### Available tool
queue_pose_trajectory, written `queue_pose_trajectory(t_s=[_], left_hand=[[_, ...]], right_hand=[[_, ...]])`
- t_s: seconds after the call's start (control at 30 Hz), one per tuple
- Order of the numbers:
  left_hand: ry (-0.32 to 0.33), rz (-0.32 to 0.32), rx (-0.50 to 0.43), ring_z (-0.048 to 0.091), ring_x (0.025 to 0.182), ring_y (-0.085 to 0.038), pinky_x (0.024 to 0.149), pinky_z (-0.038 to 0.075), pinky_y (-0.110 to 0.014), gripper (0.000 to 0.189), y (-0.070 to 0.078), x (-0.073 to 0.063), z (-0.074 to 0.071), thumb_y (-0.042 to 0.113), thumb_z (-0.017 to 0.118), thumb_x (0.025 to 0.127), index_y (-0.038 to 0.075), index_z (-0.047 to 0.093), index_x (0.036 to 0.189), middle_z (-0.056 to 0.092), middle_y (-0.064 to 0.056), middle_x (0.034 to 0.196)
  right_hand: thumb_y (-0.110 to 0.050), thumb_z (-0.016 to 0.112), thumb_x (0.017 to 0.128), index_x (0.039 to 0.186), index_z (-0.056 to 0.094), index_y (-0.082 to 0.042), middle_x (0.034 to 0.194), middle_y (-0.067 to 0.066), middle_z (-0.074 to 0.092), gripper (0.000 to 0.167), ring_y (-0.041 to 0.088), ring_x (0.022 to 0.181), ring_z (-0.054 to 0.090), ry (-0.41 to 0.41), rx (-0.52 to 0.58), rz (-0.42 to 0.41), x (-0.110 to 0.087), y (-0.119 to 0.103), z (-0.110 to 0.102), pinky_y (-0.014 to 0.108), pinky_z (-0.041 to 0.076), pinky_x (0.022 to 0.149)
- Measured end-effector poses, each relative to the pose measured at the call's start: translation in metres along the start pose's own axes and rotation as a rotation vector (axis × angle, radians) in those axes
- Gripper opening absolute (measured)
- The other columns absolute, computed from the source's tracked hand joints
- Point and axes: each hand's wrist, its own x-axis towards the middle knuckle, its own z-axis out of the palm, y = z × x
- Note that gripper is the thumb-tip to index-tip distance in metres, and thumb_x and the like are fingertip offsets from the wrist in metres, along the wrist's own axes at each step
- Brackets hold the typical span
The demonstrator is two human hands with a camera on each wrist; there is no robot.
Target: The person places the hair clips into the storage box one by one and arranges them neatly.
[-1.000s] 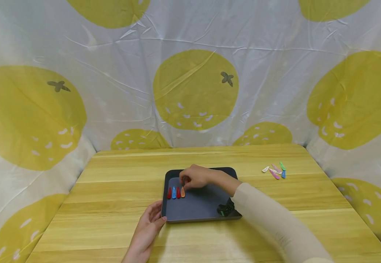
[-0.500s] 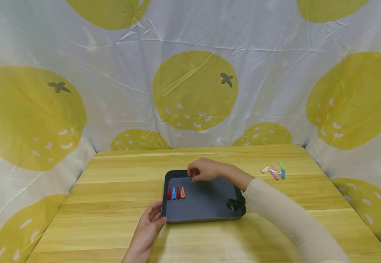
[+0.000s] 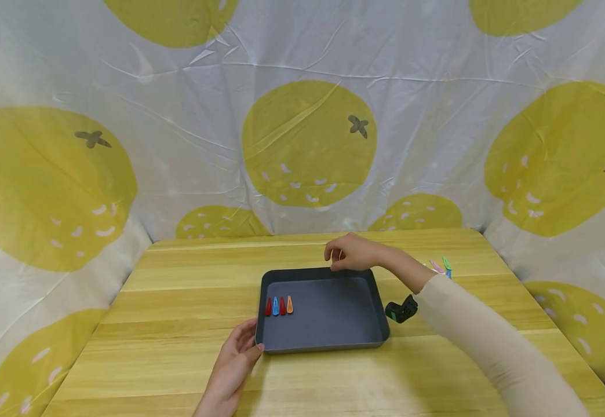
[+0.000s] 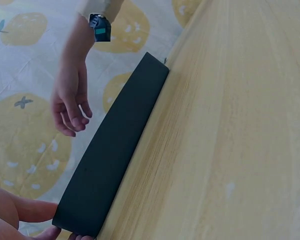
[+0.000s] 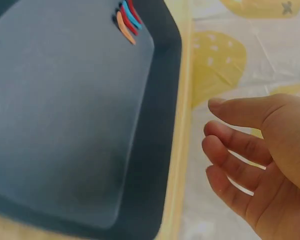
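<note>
The left hand (image 3: 237,359) holds the near left corner of the dark tray (image 3: 328,318). Its thumb is at the corner and its fingers are on the left side, so it pinches the tray wall. The right hand (image 3: 353,253) is up over the far edge of the tray, a bit to the right. It holds nothing. Its fingers bend softly, and there is a gap between them and the thumb. The tray sits flat on the desk (image 3: 177,324).

Inside the tray, on the left, four clips stand in a neat row. From left to right they are a red clip (image 3: 268,307), a blue clip (image 3: 276,306), another red clip (image 3: 283,306) and an orange clip (image 3: 290,304).

Far to the right on the desk are a pink clip (image 3: 436,266) and a green clip (image 3: 447,263). The right arm hides part of that pile.
</note>
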Motion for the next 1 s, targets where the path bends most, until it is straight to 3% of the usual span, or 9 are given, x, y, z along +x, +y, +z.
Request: queue_pose_trajectory(t_s=[0.4,0.8,1.0], left_hand=[[0.003,-0.005,0.002,0.033,0.143,-0.045,0.116,0.033,-0.055,0.061,0.001,0.001,0.001,-0.011,0.053,0.097,-0.007,0.031,0.154,0.032,-0.033,0.157],[0.003,-0.009,-0.002,0.034,0.143,-0.044,0.115,0.034,-0.053,0.062,-0.001,0.001,0.000,-0.010,0.054,0.097,-0.007,0.031,0.155,0.032,-0.032,0.157],[-0.002,0.000,-0.006,0.033,0.144,-0.044,0.115,0.034,-0.053,0.061,-0.002,0.002,0.000,-0.010,0.054,0.097,-0.008,0.031,0.154,0.032,-0.032,0.157]], right_hand=[[-0.010,0.067,0.101,0.119,0.066,-0.005,0.103,0.003,0.066,0.019,0.024,0.098,0.066,0.039,0.082,0.102,-0.036,0.029,-0.021,0.040,0.056,0.083],[-0.009,0.068,0.100,0.117,0.065,0.002,0.101,0.009,0.068,0.020,0.030,0.097,0.068,0.138,0.123,0.166,-0.073,0.065,-0.035,0.046,0.057,0.084],[-0.009,0.067,0.101,0.117,0.064,0.002,0.104,0.011,0.069,0.019,0.032,0.100,0.067,0.176,0.131,0.249,-0.096,0.086,-0.037,0.049,0.056,0.087]])
